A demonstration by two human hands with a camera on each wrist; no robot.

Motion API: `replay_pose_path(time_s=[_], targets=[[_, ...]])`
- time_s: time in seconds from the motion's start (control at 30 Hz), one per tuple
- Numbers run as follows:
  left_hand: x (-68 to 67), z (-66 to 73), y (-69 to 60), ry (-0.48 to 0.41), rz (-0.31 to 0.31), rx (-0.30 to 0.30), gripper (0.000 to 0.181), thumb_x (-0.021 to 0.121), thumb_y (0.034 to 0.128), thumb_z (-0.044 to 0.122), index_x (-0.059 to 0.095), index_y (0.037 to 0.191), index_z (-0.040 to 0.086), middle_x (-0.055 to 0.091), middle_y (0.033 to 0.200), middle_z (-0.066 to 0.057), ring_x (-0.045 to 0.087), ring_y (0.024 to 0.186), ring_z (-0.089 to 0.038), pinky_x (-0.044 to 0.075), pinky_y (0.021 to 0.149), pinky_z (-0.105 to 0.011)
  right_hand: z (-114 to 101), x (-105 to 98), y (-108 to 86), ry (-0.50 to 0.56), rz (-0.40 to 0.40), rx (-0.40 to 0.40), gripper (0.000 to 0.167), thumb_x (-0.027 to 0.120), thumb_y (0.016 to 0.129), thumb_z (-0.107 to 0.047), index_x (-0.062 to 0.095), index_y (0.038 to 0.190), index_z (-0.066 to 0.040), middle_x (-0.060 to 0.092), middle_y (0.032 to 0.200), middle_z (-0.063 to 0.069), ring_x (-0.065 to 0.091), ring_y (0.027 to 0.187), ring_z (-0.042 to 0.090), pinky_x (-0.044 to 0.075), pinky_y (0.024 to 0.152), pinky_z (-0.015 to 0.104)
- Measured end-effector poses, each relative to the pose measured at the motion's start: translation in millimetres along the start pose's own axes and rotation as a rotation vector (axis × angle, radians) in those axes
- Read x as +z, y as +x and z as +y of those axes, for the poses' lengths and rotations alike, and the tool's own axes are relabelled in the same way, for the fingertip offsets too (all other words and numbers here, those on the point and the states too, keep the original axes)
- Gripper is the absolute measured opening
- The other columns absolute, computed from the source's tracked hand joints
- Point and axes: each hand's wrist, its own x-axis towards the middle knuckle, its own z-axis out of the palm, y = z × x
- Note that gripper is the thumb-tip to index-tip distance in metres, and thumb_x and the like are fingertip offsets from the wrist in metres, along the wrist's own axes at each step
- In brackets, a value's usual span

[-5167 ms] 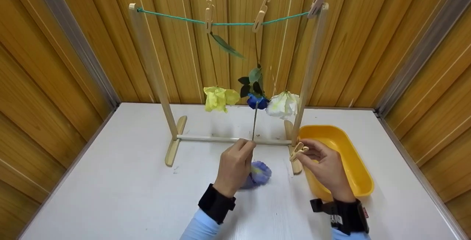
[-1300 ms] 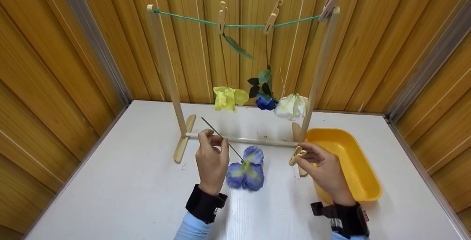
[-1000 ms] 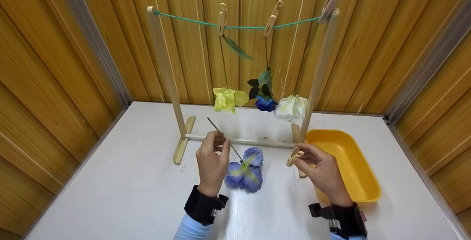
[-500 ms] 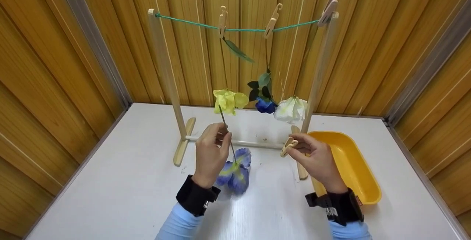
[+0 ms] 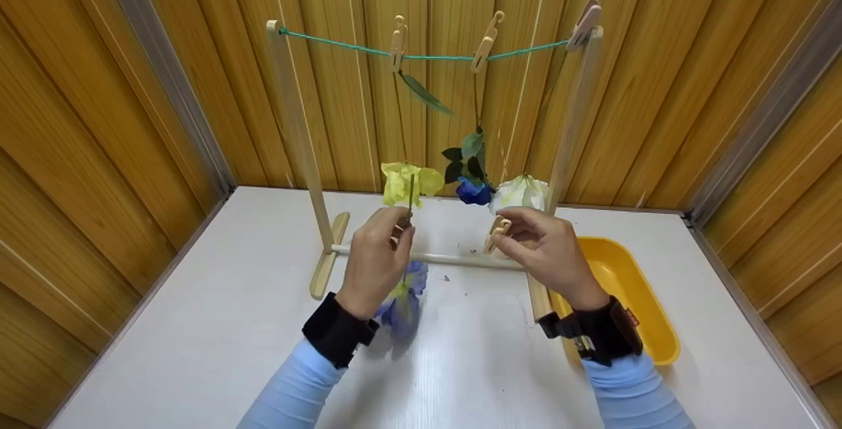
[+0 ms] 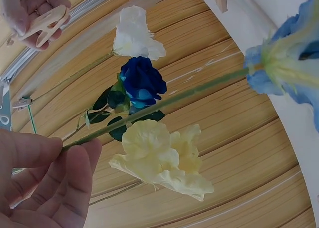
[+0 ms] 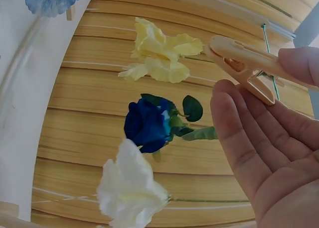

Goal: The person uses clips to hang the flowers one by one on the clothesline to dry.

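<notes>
My left hand (image 5: 376,258) pinches the stem of a purple-blue artificial flower (image 5: 402,307), which hangs blossom-down under the hand, partly hidden by it. The left wrist view shows thumb and fingertips on the green stem (image 6: 169,97). In my right hand (image 5: 549,251) a beige clothespin (image 5: 496,235) is pinched between thumb and fingers; the right wrist view shows this clothespin (image 7: 239,61) up close. Both hands are raised before a wooden rack (image 5: 296,120) with a green cord (image 5: 437,58). Pegged upside down there are a yellow flower (image 5: 404,182), a blue rose (image 5: 473,190) and a white flower (image 5: 520,193).
A yellow tray (image 5: 648,324) stands on the white table (image 5: 197,324) at the right, partly behind the right wrist. The rack's feet (image 5: 322,271) and lower bar (image 5: 447,259) lie ahead of the hands. Wood-panelled walls (image 5: 99,120) enclose the back and sides.
The left hand has brought the purple-blue flower's stem from slanted to nearly upright and lifted it. The right hand has moved up and leftward with the clothespin, away from the tray.
</notes>
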Motion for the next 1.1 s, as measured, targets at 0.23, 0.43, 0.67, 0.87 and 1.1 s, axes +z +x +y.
replay_pose_path(time_s=[0.23,0.43,0.67,0.87,1.1], targets=[[-10.7,-3.0,17.2,0.049,-0.023,0.002,0.011,0.068,0.0940,-0.006,0.066,0.103,0.000,0.069,0.094,-0.012,0.071,0.080,-0.021,0.059,0.065,-0.028,-13,0,26.7,-0.059,-0.036,-0.069,0.027,0.078,0.091,-0.004,0.072,0.116,0.001,0.076,0.098,0.006,0.073,0.086,0.021,0.056,0.079,0.017],[-22.3,-6.4,34.4,0.060,-0.055,-0.021,0.011,0.067,0.0941,-0.006,0.067,0.104,0.000,0.070,0.095,-0.013,0.071,0.081,-0.023,0.061,0.067,-0.034,-26,-2,49.5,-0.066,-0.072,-0.088,0.026,0.077,0.092,-0.005,0.071,0.116,0.002,0.076,0.100,0.009,0.072,0.086,0.022,0.056,0.079,0.019],[-33.2,-15.1,55.7,0.050,-0.026,0.028,0.008,0.065,0.0939,-0.007,0.067,0.099,-0.002,0.071,0.091,-0.013,0.069,0.078,-0.025,0.060,0.069,-0.037,-44,-2,81.2,-0.057,-0.097,-0.146,0.027,0.078,0.091,-0.004,0.071,0.116,0.004,0.076,0.099,0.012,0.072,0.084,0.022,0.055,0.076,0.018],[-43.7,-19.5,72.2,0.030,-0.015,-0.009,0.005,0.063,0.0957,-0.006,0.068,0.095,-0.003,0.071,0.088,-0.015,0.069,0.077,-0.026,0.059,0.069,-0.037,-64,4,109.1,-0.048,-0.113,-0.186,0.026,0.076,0.093,-0.005,0.071,0.117,0.003,0.075,0.100,0.012,0.071,0.085,0.022,0.055,0.076,0.018],[-55.9,-30.2,91.2,0.031,-0.014,-0.092,0.006,0.062,0.0972,-0.003,0.067,0.094,-0.003,0.071,0.087,-0.016,0.067,0.078,-0.028,0.054,0.071,-0.038,-84,12,141.0,-0.020,-0.130,-0.225,0.023,0.074,0.094,-0.004,0.071,0.116,0.004,0.076,0.100,0.012,0.071,0.083,0.018,0.056,0.075,0.020]])
